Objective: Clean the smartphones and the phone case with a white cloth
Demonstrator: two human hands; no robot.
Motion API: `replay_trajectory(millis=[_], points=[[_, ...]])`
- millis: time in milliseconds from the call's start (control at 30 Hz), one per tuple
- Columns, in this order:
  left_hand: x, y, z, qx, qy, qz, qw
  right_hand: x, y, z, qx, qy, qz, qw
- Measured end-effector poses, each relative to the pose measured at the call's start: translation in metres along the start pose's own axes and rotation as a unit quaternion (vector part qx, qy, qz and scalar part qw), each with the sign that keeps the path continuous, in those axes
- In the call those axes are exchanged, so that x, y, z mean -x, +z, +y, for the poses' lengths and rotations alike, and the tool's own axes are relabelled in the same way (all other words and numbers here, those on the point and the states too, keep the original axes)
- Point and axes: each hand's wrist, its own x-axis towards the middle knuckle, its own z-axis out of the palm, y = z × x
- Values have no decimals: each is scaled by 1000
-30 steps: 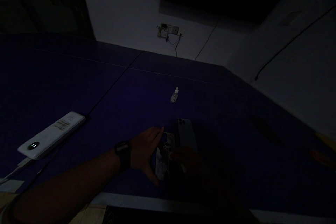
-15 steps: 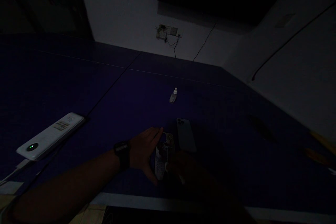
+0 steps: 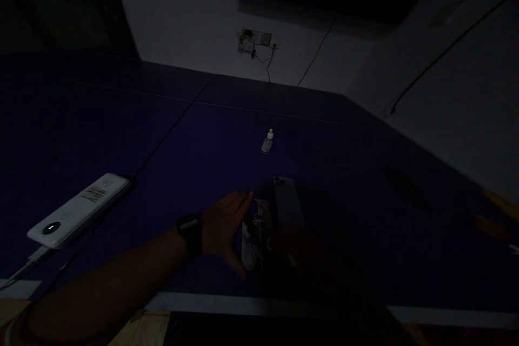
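A patterned phone case (image 3: 252, 240) with a camera cutout lies on the dark blue tabletop (image 3: 194, 146). My left hand (image 3: 223, 230), with a watch on its wrist, rests along the case's left edge, thumb and fingers apart. Over the case's right side is my right hand (image 3: 298, 248), deep in shadow, its fingers closed. Something small and pale shows at the fingertips, too dark to name. Just right of the case lies a phone (image 3: 287, 200), back up, its lower end partly hidden by my right hand. A small dropper bottle (image 3: 267, 144) with a white top stands farther back.
On the left lies a white power bank (image 3: 79, 211) with a lit display and a cable plugged in. Dim items lie at the right, among them a dark flat object (image 3: 407, 189). Wall sockets (image 3: 259, 39) with cords are behind the table. The room is very dark.
My right hand has shifted right across the case towards its right edge and now covers the phone's lower end. My left hand keeps its place on the case. The view has tilted slightly.
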Motion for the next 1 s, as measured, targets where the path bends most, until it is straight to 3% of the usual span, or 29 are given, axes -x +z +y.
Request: replay_trajectory(millis=[200, 367, 500, 600, 833, 1000], points=[[-1, -4, 2, -12, -5, -23, 1000, -7, 3, -3, -25, -56, -5, 998], [0, -1, 1, -7, -9, -8, 1000, 10, -9, 0, 3, -8, 16, 1000], [0, 0, 0, -10, -7, -6, 1000, 21, 15, -1, -3, 14, 55, 998], [0, -1, 1, -9, -8, -6, 1000, 25, 31, -5, -12, 14, 48, 999], [-1, -3, 2, -12, -10, -9, 1000, 27, 19, -3, -22, -11, 29, 999], [-2, -5, 4, -14, -18, -24, 999, 19, 29, -9, -23, -15, 16, 999]])
